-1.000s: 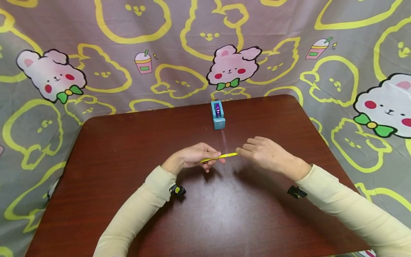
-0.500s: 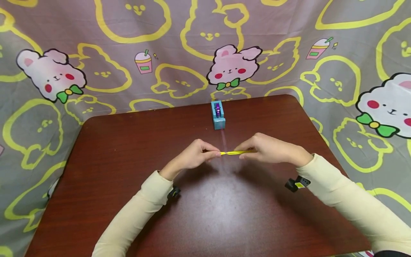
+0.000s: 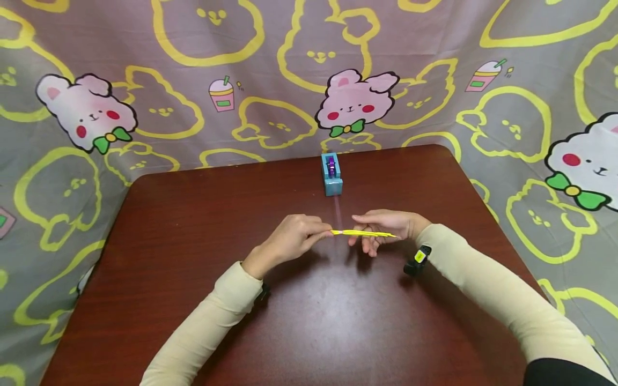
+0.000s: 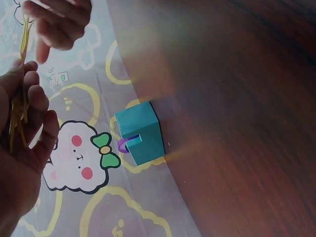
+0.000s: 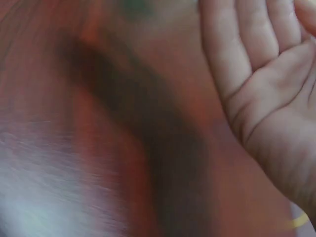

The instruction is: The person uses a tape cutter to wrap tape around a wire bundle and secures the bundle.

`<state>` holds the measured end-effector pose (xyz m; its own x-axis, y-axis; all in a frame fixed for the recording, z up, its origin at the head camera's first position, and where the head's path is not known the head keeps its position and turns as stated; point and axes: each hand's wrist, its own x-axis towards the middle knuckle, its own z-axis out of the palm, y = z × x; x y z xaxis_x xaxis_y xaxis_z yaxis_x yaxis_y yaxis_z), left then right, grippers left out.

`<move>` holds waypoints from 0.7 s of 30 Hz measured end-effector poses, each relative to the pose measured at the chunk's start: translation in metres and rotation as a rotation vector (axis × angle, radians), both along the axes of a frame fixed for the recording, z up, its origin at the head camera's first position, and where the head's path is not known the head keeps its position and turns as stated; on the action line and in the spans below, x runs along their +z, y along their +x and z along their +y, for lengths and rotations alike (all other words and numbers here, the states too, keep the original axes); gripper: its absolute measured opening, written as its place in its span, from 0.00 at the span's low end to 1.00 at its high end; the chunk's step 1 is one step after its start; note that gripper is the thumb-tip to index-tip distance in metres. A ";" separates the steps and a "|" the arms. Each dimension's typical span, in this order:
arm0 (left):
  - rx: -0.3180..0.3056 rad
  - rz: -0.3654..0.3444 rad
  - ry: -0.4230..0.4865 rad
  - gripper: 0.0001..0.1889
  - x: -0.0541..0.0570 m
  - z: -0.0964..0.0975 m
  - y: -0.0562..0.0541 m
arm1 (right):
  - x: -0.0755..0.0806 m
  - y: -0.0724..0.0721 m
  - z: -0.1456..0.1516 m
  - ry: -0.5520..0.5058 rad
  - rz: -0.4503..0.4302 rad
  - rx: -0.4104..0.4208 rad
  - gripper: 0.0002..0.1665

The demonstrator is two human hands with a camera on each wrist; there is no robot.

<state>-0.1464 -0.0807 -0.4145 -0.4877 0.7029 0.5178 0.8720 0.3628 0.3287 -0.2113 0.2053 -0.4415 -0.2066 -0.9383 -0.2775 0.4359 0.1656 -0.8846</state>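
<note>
My left hand [image 3: 292, 238] pinches the left end of a bundle of thin yellow strands [image 3: 367, 234]. In the left wrist view, loose strand ends [image 4: 19, 121] run down over its palm. To the right, my right hand [image 3: 386, 224] is palm up around the bundle's free end, thumb and fingers apart. Its fingers look straight in the right wrist view, where the strands are out of sight. A clear strip of tape [image 3: 337, 210] stretches from the blue tape dispenser [image 3: 333, 187] to the bundle near the left fingertips. Whether the right fingers touch the strands I cannot tell.
The dispenser stands near the far edge of the dark brown wooden table [image 3: 217, 203] and holds a purple tape core [image 3: 331, 165]. A patterned curtain [image 3: 270, 48] hangs behind the table and along its sides.
My left hand went from lying under the strands to pinching their left end. My right hand took hold of the right part, then loosened and turned palm up. The tape stays stretched.
</note>
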 end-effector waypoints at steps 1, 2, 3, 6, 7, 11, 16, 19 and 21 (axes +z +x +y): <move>-0.002 0.010 0.002 0.05 0.000 0.000 0.000 | -0.005 0.001 -0.001 -0.027 -0.042 0.030 0.37; -0.002 0.019 0.005 0.05 -0.001 0.000 0.001 | -0.010 0.001 -0.002 -0.060 -0.071 0.060 0.37; -0.002 0.029 0.006 0.05 -0.001 0.000 0.001 | -0.012 0.002 -0.003 -0.093 -0.097 0.083 0.35; -0.001 0.046 0.005 0.04 -0.001 -0.001 0.001 | -0.015 0.005 -0.007 -0.188 -0.114 0.101 0.28; -0.001 0.050 0.003 0.04 0.000 0.000 0.001 | -0.014 0.006 -0.007 -0.210 -0.107 0.094 0.26; -0.003 0.058 -0.006 0.04 0.000 0.000 0.001 | -0.011 0.007 -0.005 -0.247 -0.087 0.058 0.23; -0.007 0.078 -0.021 0.02 -0.001 0.001 0.000 | -0.008 0.005 -0.002 -0.184 -0.059 0.052 0.21; -0.001 0.088 -0.043 0.02 -0.002 0.001 0.000 | -0.002 0.005 -0.002 -0.101 0.032 0.053 0.19; 0.005 0.090 -0.053 0.03 -0.002 0.001 0.000 | 0.004 0.005 -0.002 -0.049 0.104 0.058 0.18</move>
